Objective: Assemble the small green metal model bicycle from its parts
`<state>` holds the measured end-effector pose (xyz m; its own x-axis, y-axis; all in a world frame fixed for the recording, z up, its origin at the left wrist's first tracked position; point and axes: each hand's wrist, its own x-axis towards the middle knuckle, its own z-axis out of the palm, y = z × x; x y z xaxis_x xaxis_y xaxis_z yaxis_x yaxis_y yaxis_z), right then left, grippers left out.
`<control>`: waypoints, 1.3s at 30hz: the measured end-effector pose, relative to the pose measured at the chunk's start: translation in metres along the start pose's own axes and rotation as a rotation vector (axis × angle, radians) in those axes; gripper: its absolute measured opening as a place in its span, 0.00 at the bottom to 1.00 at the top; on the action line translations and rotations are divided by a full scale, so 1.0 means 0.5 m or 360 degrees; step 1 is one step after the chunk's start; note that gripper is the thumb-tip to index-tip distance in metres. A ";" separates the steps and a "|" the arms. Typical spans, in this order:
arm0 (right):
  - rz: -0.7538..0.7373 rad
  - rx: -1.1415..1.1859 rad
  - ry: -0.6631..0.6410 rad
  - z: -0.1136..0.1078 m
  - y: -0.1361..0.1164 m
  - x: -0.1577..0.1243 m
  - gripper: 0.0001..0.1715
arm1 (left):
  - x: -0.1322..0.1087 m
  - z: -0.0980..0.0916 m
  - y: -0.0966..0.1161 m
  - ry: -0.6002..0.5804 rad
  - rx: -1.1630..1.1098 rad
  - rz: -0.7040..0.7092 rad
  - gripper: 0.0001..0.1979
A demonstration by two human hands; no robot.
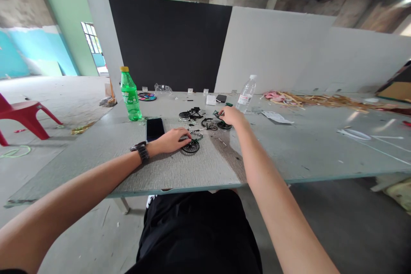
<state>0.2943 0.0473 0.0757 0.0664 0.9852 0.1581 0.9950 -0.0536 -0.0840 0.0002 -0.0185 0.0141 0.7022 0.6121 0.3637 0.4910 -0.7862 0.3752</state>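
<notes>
My left hand [176,139], with a dark watch [140,150] on its wrist, rests low on the table. Its thumb and fingers close on the edge of a miniature bicycle [191,147] with a black spoked wheel and green frame parts. Farther forward, my right hand [232,115] reaches down over a second group of green and black miniature bicycle parts [224,125]. Those fingers are bent together, and what is between them is too small to make out. Between the hands lie a black curved part [210,125] and several tiny loose pieces. Another black wheeled piece [190,114] lies behind them.
A phone [154,129] and green bottle [131,99] are on the left. A clear bottle [245,95], white case [211,100] and paper sheet [277,117] stand or lie farther back. Wood strips [321,101] line the right rear. The table's front edge [199,188] is near my lap.
</notes>
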 end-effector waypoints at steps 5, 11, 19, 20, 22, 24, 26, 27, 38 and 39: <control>0.0101 -0.0004 -0.0094 0.000 0.014 0.003 0.18 | -0.001 -0.001 0.000 -0.0004 0.0006 0.0004 0.12; 0.0076 -0.0035 -0.0190 0.019 0.027 0.021 0.19 | -0.001 -0.004 0.001 -0.0030 0.0032 0.0013 0.12; -0.0134 -0.0010 -0.0068 0.031 -0.011 0.019 0.23 | -0.002 0.000 -0.001 -0.0030 0.0036 0.0027 0.12; -0.0218 -0.0001 -0.0011 0.032 -0.022 0.015 0.24 | -0.002 0.000 0.001 -0.0039 0.0044 0.0026 0.12; -0.0381 0.0041 0.0076 0.035 -0.048 0.005 0.23 | -0.002 -0.005 0.008 -0.0030 0.0076 -0.0003 0.13; -0.0508 0.0086 0.0055 0.039 -0.076 -0.005 0.22 | -0.001 -0.018 0.015 0.0093 0.0166 -0.0085 0.15; -0.0565 0.0098 -0.0001 0.042 -0.101 -0.014 0.21 | 0.000 -0.036 0.016 0.0366 0.0358 -0.0237 0.19; -0.0605 0.0102 -0.0032 0.043 -0.110 -0.017 0.21 | 0.001 -0.045 0.014 0.0414 0.0470 -0.0291 0.21; -0.0366 -0.0093 -0.0193 0.046 -0.094 -0.010 0.27 | -0.025 -0.043 -0.033 -0.0166 0.0955 -0.0749 0.21; -0.0338 -0.0108 -0.0218 0.048 -0.089 -0.009 0.28 | -0.026 -0.040 -0.032 -0.0205 0.0951 -0.0747 0.21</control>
<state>0.2479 0.0493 0.0553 -0.1507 0.9881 0.0301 0.9886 0.1506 0.0040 -0.0270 -0.0119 0.0204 0.3880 0.9069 0.1645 0.9217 -0.3813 -0.0719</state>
